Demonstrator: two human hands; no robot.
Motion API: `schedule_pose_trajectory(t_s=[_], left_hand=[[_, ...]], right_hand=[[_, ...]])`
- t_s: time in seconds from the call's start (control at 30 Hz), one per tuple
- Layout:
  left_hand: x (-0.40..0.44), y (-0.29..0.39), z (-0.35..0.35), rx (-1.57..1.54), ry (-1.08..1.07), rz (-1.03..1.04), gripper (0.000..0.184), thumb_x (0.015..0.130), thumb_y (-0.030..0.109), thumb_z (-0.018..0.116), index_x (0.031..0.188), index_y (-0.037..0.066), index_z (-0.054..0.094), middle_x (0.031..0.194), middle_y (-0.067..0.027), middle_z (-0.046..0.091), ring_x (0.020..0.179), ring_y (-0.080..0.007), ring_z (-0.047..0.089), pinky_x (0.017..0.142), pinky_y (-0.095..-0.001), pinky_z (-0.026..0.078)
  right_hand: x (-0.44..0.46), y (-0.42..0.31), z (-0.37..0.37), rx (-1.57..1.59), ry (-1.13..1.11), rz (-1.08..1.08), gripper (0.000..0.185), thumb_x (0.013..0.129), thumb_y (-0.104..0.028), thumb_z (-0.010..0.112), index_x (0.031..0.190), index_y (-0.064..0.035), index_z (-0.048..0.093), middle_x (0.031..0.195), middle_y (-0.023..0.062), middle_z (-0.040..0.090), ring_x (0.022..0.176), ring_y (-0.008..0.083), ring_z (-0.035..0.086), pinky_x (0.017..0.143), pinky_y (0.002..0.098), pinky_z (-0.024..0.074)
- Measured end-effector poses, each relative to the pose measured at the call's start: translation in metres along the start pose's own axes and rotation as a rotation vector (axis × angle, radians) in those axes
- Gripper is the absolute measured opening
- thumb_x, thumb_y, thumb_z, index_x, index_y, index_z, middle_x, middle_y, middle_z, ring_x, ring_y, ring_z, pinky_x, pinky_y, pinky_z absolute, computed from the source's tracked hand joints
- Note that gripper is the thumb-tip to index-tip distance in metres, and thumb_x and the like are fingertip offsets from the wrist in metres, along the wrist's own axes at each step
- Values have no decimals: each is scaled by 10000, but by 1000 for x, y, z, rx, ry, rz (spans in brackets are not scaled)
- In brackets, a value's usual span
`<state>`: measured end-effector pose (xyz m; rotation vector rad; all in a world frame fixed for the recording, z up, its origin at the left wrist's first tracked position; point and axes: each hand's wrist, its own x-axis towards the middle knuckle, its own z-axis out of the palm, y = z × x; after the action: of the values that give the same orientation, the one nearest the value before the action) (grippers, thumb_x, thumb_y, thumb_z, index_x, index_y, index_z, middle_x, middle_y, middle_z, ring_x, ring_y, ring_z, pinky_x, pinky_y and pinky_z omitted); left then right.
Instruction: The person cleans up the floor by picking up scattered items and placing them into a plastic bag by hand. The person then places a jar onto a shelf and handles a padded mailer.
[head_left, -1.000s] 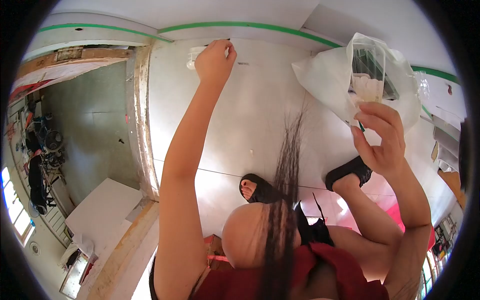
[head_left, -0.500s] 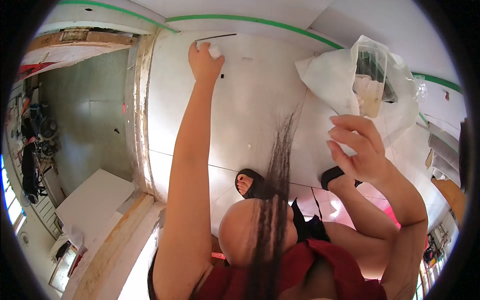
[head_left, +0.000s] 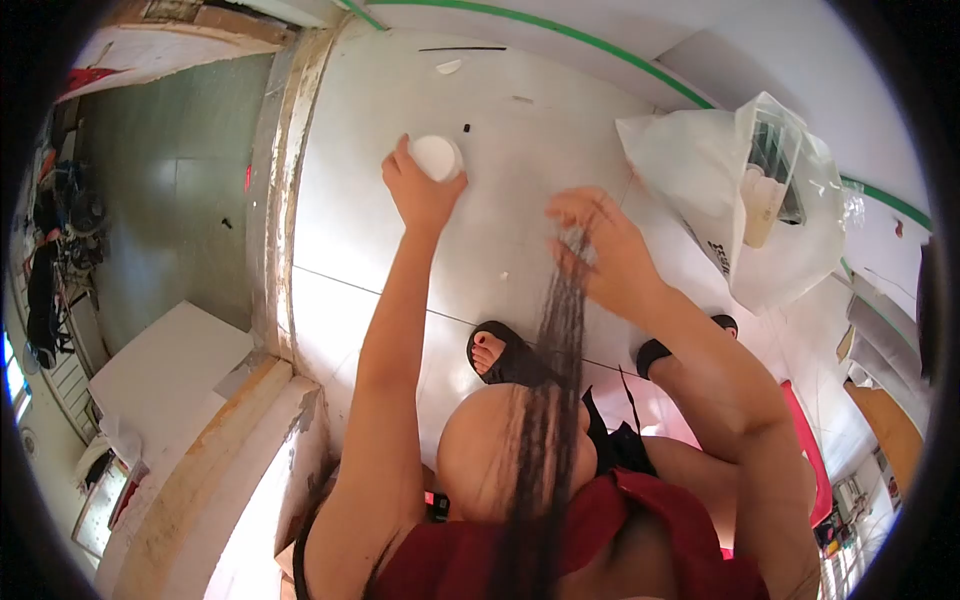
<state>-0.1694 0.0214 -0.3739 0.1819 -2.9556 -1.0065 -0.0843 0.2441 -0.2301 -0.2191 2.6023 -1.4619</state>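
A round white cup-like container (head_left: 437,158) is in the grip of my left hand (head_left: 425,195), thumb on one side and fingers on the other, over the pale tiled floor (head_left: 500,200). My right hand (head_left: 612,250) is to the right, blurred, with its fingers curved and a gap between them and the thumb. Long dark hair (head_left: 560,340) hangs in front of its fingertips. I see nothing held in this hand. A small white half-round piece (head_left: 450,67) lies on the floor beyond my left hand, near a thin dark stick (head_left: 462,48).
A white plastic bag (head_left: 690,160) with clear containers (head_left: 765,195) inside stands at the right by the wall. A tiny black piece (head_left: 467,128) lies on the floor. My sandalled foot (head_left: 495,352) is below. A worn door frame (head_left: 285,200) runs along the left.
My left hand has come nearer with the white container, showing its round face. The half-round piece is now visible on the floor. My right hand has moved left, away from the bag.
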Motion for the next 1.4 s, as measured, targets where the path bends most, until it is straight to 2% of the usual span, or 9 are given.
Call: schedule_pose_trajectory(t_s=[0.17,0.27,0.33,0.43,0.63,0.77,0.87,0.93,1.4], left_hand=[[-37,-18,-9,186,-201,-47,815,564,161,772,1270,23,390,1247,-216,384,1116,-370,407,957,-448,372],[-36,-21,7,202,-34,31,662,593,227,751,1167,30,486,1167,-193,468,1070,-360,444,912,-449,388],[-32,-28,19,206,162,133,518,620,278,722,1051,44,553,1068,-150,535,1029,-343,473,869,-437,401],[-31,-30,21,166,194,126,512,612,270,720,1043,54,548,1060,-131,534,1005,-331,482,854,-433,410],[-30,-31,20,178,158,108,510,623,282,728,1046,66,541,1078,-116,533,984,-310,497,837,-425,425],[-29,-35,20,143,198,146,504,615,283,725,1041,83,543,1073,-89,535,973,-305,497,840,-424,414],[-28,-38,20,140,196,173,502,611,273,721,1039,79,547,1078,-86,544,968,-299,502,833,-425,417],[-27,-40,18,135,209,199,501,610,273,720,1038,76,550,1081,-89,548,966,-296,504,828,-421,420],[-30,-38,15,153,200,162,454,606,293,717,999,109,584,1052,-53,560,955,-261,509,797,-388,428]], right_hand=[[70,63,56,59,174,161,262,774,-119,633,1023,-42,605,982,123,614,854,268,605,729,340,487],[134,97,75,-79,237,164,282,752,-132,633,1017,-35,620,950,130,644,869,289,605,772,363,485],[178,117,86,-225,234,121,286,750,-122,621,1022,-33,620,1000,139,639,903,313,606,810,390,479],[234,142,90,-555,42,-159,361,766,-123,600,1109,-12,576,1050,176,612,961,310,590,835,388,478],[302,164,102,-846,-98,-303,422,745,-128,607,1146,-18,536,1072,174,574,1000,345,553,880,401,456],[296,150,116,-786,-112,-446,399,745,-116,605,1124,-16,532,1027,165,575,977,340,550,880,389,457],[297,139,124,-704,-50,-334,351,739,-99,609,1072,-10,542,984,154,576,947,337,554,865,386,458],[308,139,128,-641,-344,-112,288,752,-95,603,1022,-9,552,971,159,581,944,339,559,840,396,456],[205,134,134,-321,-296,84,155,834,-89,524,953,3,557,949,193,618,914,356,574,805,404,455]])
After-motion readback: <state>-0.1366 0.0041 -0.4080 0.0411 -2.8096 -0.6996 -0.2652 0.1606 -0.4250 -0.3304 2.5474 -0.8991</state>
